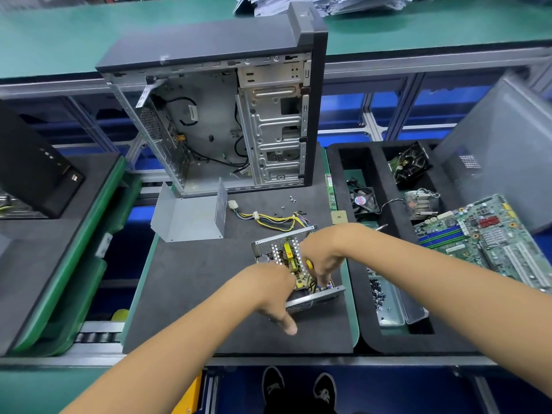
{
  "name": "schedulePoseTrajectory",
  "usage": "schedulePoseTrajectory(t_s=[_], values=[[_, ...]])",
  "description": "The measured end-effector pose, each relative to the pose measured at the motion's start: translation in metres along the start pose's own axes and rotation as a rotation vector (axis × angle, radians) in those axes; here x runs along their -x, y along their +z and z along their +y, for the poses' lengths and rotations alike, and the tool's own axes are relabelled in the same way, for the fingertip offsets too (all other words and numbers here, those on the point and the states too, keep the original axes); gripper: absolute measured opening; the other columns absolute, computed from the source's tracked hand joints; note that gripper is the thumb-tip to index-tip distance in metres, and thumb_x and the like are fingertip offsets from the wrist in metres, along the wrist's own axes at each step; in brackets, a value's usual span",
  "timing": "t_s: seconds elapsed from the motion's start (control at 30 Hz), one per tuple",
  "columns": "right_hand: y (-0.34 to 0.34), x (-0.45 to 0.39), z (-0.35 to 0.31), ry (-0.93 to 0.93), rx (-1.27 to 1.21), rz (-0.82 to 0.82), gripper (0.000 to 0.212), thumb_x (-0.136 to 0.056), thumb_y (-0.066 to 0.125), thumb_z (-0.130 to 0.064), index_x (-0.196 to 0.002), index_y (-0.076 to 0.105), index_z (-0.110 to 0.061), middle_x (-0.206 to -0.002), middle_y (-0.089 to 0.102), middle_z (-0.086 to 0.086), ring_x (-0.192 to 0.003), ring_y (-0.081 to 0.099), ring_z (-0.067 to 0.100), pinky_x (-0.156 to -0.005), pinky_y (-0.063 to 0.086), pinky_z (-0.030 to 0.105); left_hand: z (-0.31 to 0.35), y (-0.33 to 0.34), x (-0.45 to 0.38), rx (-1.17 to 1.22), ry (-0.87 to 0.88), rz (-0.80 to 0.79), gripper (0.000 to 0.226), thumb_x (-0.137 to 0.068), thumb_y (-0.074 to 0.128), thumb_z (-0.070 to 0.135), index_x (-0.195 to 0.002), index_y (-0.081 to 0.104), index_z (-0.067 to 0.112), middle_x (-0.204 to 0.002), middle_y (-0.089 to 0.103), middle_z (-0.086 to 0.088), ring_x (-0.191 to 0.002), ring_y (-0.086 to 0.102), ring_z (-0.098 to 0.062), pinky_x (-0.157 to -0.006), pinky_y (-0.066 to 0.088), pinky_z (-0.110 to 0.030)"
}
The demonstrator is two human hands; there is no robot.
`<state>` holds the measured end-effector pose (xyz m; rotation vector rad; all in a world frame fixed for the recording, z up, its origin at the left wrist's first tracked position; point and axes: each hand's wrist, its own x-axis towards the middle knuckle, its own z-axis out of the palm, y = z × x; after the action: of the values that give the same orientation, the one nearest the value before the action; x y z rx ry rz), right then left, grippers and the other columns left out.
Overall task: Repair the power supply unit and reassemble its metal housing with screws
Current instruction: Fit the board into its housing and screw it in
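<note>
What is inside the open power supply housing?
A yellow circuit board with components sits inside the housing. Both hands, left and right, cover part of it.

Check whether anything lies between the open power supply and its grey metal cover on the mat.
Nothing visible blocks it. The cover sits apart to the upper left of the power supply, with bare mat between. The cable bundle trails off to the right of that stretch.

In front of me a dark foam mat (191,282) carries the work. On it I see the opened power supply unit (294,264), its bent grey metal cover (191,218) standing apart to the back left, an empty computer case (221,115) upright at the back edge, the unit's wire bundle (268,218), and a few loose screws (292,199) near the case.
</note>
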<state>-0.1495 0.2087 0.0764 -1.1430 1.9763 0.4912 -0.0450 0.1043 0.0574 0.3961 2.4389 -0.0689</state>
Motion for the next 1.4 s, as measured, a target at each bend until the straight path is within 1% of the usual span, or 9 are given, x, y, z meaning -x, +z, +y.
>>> schedulePoseTrajectory(t_s=[0.13,0.3,0.47,0.67,0.83,1.0,1.13,1.23,1.4], values=[[0.002,0.003,-0.014,-0.075,0.104,-0.057,0.060,-0.071,0.081,-0.039,-0.119,0.058,-0.010,-0.112,0.066,0.010,-0.103,0.062,0.030,-0.086,0.053,0.038,0.005,0.005,0.000,-0.053,-0.010,-0.010,0.033,-0.076,0.076,0.028,-0.095,0.062,0.005,-0.103,0.064,-0.012,-0.093,0.063,-0.032,-0.064,0.048,-0.035],[0.007,0.004,-0.021,-0.106,0.084,-0.031,0.064,-0.070,0.082,-0.041,-0.121,0.057,-0.010,-0.107,0.066,0.010,-0.099,0.061,0.029,-0.075,0.051,0.032,-0.001,0.004,0.003,0.018,0.031,0.010,0.024,-0.075,0.072,0.022,-0.086,0.059,0.005,-0.098,0.065,-0.014,-0.085,0.061,-0.032,-0.058,0.040,-0.030],[0.001,0.009,-0.021,-0.138,0.010,0.080,0.040,-0.069,0.084,-0.029,-0.095,0.058,-0.013,-0.069,0.049,-0.004,-0.071,0.053,0.024,-0.053,0.036,0.026,-0.021,-0.015,0.013,0.194,0.115,0.026,0.038,-0.073,0.075,0.032,-0.100,0.062,0.009,-0.099,0.067,-0.008,-0.089,0.060,-0.027,-0.076,0.051,-0.035],[-0.029,0.016,-0.011,-0.185,-0.097,-0.041,0.042,-0.068,0.084,-0.037,-0.088,0.059,-0.009,-0.076,0.060,0.012,-0.069,0.053,0.025,-0.065,0.048,0.033,-0.045,-0.040,0.028,0.505,0.136,-0.088,0.024,-0.076,0.077,0.020,-0.088,0.059,0.011,-0.076,0.070,-0.003,-0.059,0.061,-0.010,-0.049,0.040,-0.015],[-0.039,0.012,-0.003,-0.196,-0.243,-0.087,0.034,-0.075,0.079,-0.030,-0.071,0.051,-0.011,-0.053,0.043,0.004,-0.049,0.035,0.021,-0.051,0.031,0.026,-0.066,-0.042,0.026,0.826,0.149,-0.152,0.025,-0.083,0.070,0.005,-0.074,0.048,0.012,-0.063,0.068,0.004,-0.074,0.069,-0.030,-0.061,0.051,-0.024],[-0.051,0.002,0.002,-0.180,-0.348,-0.094,0.047,-0.081,0.075,-0.028,-0.099,0.058,0.012,-0.056,0.042,0.003,-0.045,0.030,0.017,-0.043,0.026,0.022,-0.086,-0.038,0.018,0.968,0.184,-0.184,0.004,-0.084,0.063,-0.001,-0.085,0.060,0.002,-0.075,0.071,-0.003,-0.081,0.067,-0.034,-0.073,0.055,-0.033],[-0.065,0.002,0.016,-0.169,-0.421,0.038,0.030,-0.077,0.079,-0.035,-0.089,0.070,-0.009,-0.065,0.054,0.005,-0.052,0.039,0.017,-0.047,0.031,0.025,-0.103,-0.038,0.015,1.057,0.147,-0.054,0.016,-0.088,0.060,0.006,-0.100,0.067,0.000,-0.089,0.071,-0.012,-0.078,0.065,-0.027,-0.075,0.055,-0.033],[-0.074,0.000,0.038,-0.127,-0.550,0.274,0.021,-0.080,0.074,-0.042,-0.080,0.072,-0.022,-0.064,0.057,0.001,-0.049,0.041,0.016,-0.048,0.035,0.024,-0.109,-0.035,0.013,1.124,0.125,0.012,0.018,-0.093,0.054,0.003,-0.104,0.068,0.007,-0.081,0.070,0.004,-0.067,0.060,-0.005,-0.065,0.047,-0.015],[-0.079,-0.029,0.083,0.162,-0.418,0.596,0.018,-0.083,0.062,-0.015,-0.092,0.071,-0.001,-0.096,0.070,0.017,-0.088,0.066,0.032,-0.074,0.057,0.038,-0.113,-0.035,0.005,1.155,0.158,-0.011,0.027,-0.091,0.052,-0.004,-0.115,0.064,0.000,-0.098,0.066,-0.006,-0.086,0.056,-0.015,-0.077,0.045,-0.021]])
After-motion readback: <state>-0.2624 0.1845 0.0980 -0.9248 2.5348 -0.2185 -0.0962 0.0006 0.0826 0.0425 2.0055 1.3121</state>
